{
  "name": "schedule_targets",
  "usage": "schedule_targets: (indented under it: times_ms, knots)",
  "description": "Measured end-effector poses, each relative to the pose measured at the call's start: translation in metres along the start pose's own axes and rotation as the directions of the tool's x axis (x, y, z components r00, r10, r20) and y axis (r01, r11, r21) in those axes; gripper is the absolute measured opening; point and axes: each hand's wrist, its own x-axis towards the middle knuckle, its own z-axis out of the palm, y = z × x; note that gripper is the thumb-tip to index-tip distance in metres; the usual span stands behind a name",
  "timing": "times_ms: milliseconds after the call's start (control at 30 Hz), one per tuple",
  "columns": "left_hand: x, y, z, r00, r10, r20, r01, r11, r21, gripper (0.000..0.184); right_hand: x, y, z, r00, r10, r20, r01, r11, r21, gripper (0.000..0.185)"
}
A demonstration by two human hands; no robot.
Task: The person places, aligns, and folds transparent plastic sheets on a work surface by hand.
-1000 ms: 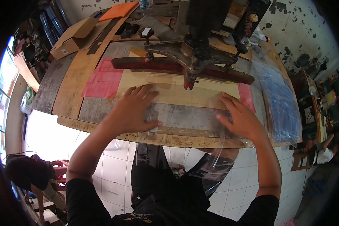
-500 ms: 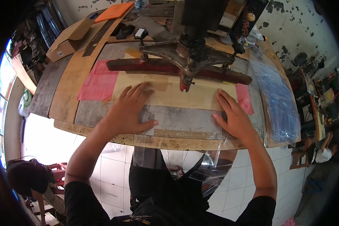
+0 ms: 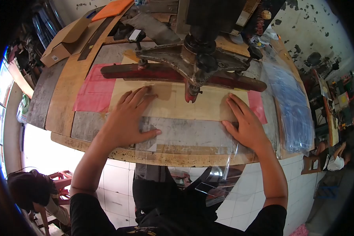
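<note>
A clear plastic sheet (image 3: 185, 155) lies under both hands and hangs over the table's front edge. My left hand (image 3: 128, 116) rests with spread fingers on the sheet and the left part of a cream board (image 3: 177, 103). My right hand (image 3: 244, 124) lies flat at the board's right side, its thumb apart from the fingers. Just beyond the fingers, a red metal bar (image 3: 161, 73) on a dark press head (image 3: 198, 59) spans the board. Pink pieces (image 3: 93, 88) show at the board's two ends.
Stacked clear bluish sheets (image 3: 289, 110) lie at the table's right. A cardboard box (image 3: 65, 41) and an orange folder (image 3: 112, 9) are at the back left. One person (image 3: 29, 188) is at the lower left, another (image 3: 336, 159) at the far right.
The view has shifted, so the table and press sit slightly lower in the picture. Both hands stay on the sheet and board, with little change in their pose.
</note>
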Motion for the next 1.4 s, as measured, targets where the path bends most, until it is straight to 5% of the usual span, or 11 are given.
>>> schedule_targets:
  times_ms: [1400]
  knots:
    - [-0.008,-0.006,0.003,0.999,-0.010,-0.040,0.006,0.994,-0.107,0.092,-0.001,-0.007,-0.001,0.998,-0.004,-0.063,0.004,1.000,-0.011,0.067]
